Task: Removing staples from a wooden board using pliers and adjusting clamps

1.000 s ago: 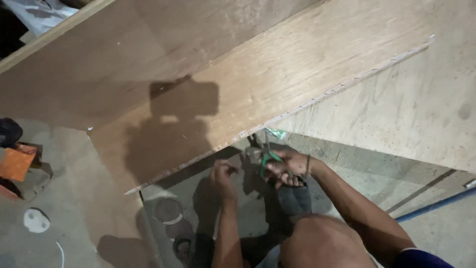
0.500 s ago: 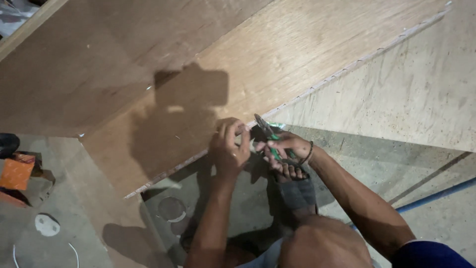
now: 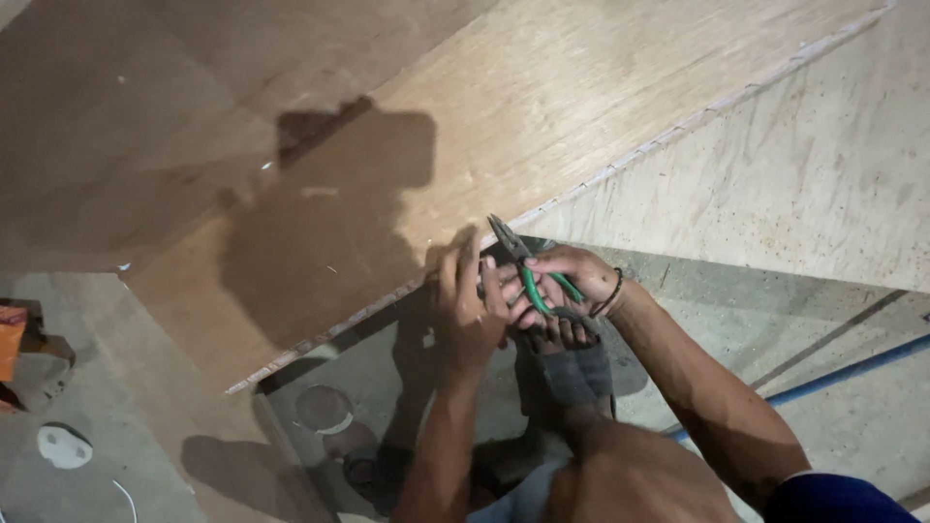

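At frame centre, our right hand (image 3: 567, 276) clenched round green-handled steel pliers (image 3: 521, 263), nose at plywood board (image 3: 542, 126) edge; our left hand (image 3: 463, 300) curled alongside, grip content unclear; rough concrete floor (image 3: 126, 397) below.

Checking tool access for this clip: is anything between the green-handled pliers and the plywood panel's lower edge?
Nothing visible. The green-handled pliers, held in the right hand, point at the plywood panel's lower edge; the left hand sits beside them.
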